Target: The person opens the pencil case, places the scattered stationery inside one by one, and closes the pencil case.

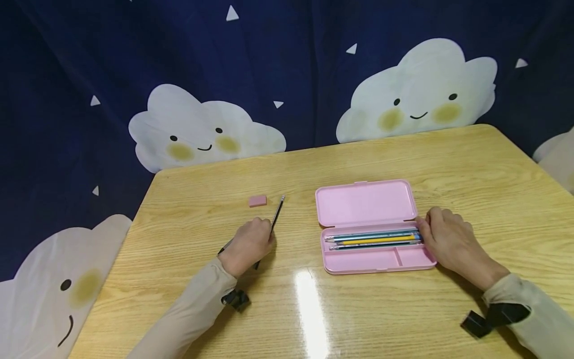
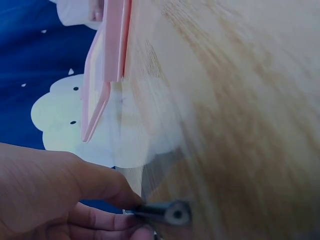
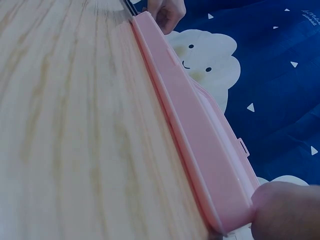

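Observation:
My left hand (image 1: 251, 244) pinches a dark pencil (image 1: 278, 212) between thumb and fingers, low over the table. In the left wrist view the blurred round end of that pencil (image 2: 175, 213) points out past the fingertips. A second dark stick-like piece (image 1: 225, 246) shows at the left of this hand, mostly hidden by it. To the right lies an open pink pencil case (image 1: 363, 262), its lid (image 1: 365, 203) tipped back. Several pencils (image 1: 376, 240), one yellow, fill its long compartment. My right hand (image 1: 453, 242) holds the case's right end, thumb at the rim.
A small pink eraser (image 1: 257, 201) lies beyond the left hand. The wooden table (image 1: 358, 314) ends at a dark blue curtain (image 1: 305, 75) printed with clouds. In front of the case, the case's two smaller compartments are split by a divider (image 1: 398, 257).

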Demonstrator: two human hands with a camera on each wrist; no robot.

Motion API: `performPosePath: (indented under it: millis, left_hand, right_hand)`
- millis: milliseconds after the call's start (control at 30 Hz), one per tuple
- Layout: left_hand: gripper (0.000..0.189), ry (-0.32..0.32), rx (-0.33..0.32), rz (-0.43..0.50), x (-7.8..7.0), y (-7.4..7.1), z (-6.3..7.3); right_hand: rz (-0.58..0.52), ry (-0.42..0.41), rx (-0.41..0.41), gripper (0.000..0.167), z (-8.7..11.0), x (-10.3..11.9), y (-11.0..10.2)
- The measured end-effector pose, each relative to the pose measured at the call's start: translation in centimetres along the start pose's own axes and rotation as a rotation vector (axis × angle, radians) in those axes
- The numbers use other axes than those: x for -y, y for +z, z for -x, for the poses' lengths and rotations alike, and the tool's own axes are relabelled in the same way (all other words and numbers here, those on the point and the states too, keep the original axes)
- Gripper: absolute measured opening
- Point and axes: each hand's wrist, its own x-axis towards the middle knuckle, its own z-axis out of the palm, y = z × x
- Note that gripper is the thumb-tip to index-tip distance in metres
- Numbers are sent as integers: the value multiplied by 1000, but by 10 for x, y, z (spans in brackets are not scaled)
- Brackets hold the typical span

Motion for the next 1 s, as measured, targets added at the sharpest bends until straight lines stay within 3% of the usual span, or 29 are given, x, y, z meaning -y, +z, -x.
performPosePath:
  millis: [567,1000]
  left_hand:
    - [25,52,-22,-40,-2,-2,-1]
    - [21,155,-75,-109,-19,-15,-1]
  right_hand:
    - [-6,-3,-6,31,0,-1,0]
    - [37,21,-35,34,2,2,-1]
